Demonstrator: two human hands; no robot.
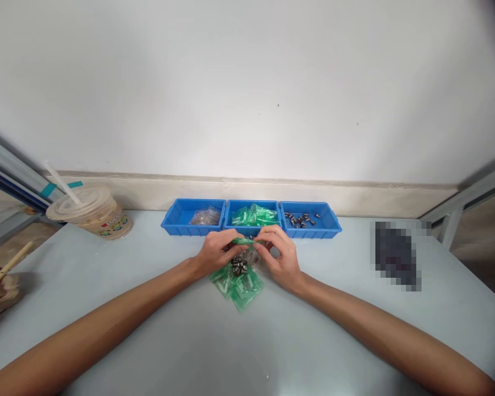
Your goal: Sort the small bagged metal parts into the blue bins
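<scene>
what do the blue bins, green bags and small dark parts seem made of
Blue bins: likely molded plastic, satin, with ribbed walls. Green bags: probably thin plastic film, glossy and see-through. Small dark parts: perhaps shiny metal, given bright glints; not certain.

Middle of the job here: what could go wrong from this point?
The small metal parts lie loose close to the left hand and right hand; a brush might scatter them.
The green bag is only pinched between both hands, so it could slip.
The drink cup stands on the table; a wide left-hand sweep might tip it.
</scene>
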